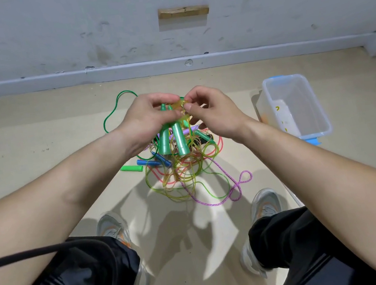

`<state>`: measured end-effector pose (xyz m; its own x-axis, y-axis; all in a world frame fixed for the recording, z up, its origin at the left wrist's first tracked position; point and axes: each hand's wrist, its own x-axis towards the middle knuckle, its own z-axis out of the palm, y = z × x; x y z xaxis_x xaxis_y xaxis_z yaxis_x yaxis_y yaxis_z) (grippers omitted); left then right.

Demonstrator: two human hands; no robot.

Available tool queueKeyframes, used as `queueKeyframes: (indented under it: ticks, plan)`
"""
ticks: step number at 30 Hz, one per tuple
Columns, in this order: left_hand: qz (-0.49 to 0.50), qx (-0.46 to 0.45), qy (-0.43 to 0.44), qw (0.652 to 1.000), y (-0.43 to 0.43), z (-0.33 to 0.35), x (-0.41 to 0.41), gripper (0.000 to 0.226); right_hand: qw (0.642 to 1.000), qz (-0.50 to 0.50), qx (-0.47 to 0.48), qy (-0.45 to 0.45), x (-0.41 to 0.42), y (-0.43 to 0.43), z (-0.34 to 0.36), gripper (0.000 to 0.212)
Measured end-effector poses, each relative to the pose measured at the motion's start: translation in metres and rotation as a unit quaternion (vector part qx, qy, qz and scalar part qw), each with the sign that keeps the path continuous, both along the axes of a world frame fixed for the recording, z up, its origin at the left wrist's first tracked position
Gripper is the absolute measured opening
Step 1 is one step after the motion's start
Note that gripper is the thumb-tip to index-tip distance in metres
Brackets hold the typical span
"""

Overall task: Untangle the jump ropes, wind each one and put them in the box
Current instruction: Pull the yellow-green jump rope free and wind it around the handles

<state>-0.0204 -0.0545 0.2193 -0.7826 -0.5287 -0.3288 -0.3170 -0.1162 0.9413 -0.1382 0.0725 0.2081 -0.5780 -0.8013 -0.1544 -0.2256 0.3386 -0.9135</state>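
Observation:
A tangle of jump ropes [186,172] lies on the floor between my feet: yellow-green, pink, green and purple cords with blue and green handles. My left hand [146,119] grips two teal-green handles [173,141] that hang down side by side above the pile. My right hand [211,111] pinches the yellow cord [180,105] wound at the top of those handles. A clear plastic box [299,105] with blue clips stands on the floor to the right, apart from both hands.
A grey wall and skirting board [169,62] run close behind the pile. A loose green handle [132,168] and blue handles [153,161] lie left of the tangle. A purple cord loop [242,180] trails right. My shoes [112,228] flank the pile. A dark cable [51,250] crosses my left leg.

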Motion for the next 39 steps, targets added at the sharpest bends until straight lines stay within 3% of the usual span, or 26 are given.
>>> queueKeyframes:
  ticks: [4, 9, 13, 17, 20, 23, 26, 30, 33, 37, 39]
  plan:
    - [-0.056, -0.253, -0.062, 0.964, 0.002, -0.004, 0.001, 0.027, 0.999, 0.009, 0.02, 0.03, 0.0, 0.0, -0.003, 0.007]
    - [-0.099, -0.363, -0.087, 0.922, 0.003, -0.008, 0.005, 0.021, 0.994, 0.052, 0.097, 0.027, 0.001, -0.001, -0.001, 0.023]
    - [-0.112, -0.393, -0.099, 0.907, 0.0, -0.011, 0.006, 0.026, 0.99, 0.058, 0.126, 0.024, 0.004, -0.001, 0.002, 0.05]
    - [-0.124, -0.421, -0.093, 0.894, 0.002, -0.013, 0.008, 0.026, 0.993, 0.042, 0.096, 0.048, 0.004, -0.001, 0.006, 0.05]
    - [-0.119, -0.431, -0.099, 0.889, -0.001, -0.014, 0.007, 0.028, 0.997, 0.013, 0.056, -0.051, 0.002, -0.001, 0.006, 0.057]
    - [-0.111, -0.429, -0.109, 0.89, -0.006, -0.014, 0.006, 0.027, 0.99, -0.018, 0.035, -0.134, -0.002, 0.0, 0.008, 0.042]
    - [-0.101, -0.416, -0.121, 0.895, -0.015, -0.019, 0.007, 0.027, 0.995, -0.009, 0.053, -0.085, -0.005, 0.001, 0.006, 0.012]
    - [-0.065, -0.398, -0.141, 0.904, -0.032, -0.029, 0.007, 0.024, 0.994, -0.08, 0.063, -0.042, -0.013, 0.002, 0.0, 0.019]
    - [-0.05, -0.4, -0.142, 0.904, -0.038, -0.031, 0.005, 0.023, 0.989, -0.121, 0.074, -0.049, -0.018, 0.004, -0.003, 0.006]
    - [-0.063, -0.431, -0.143, 0.889, -0.039, -0.03, 0.004, 0.027, 0.98, -0.167, 0.11, 0.005, -0.02, 0.006, -0.008, 0.04]
    - [-0.068, -0.44, -0.129, 0.886, -0.039, -0.027, 0.003, 0.028, 0.979, -0.183, 0.078, -0.037, -0.017, 0.006, -0.006, 0.05]
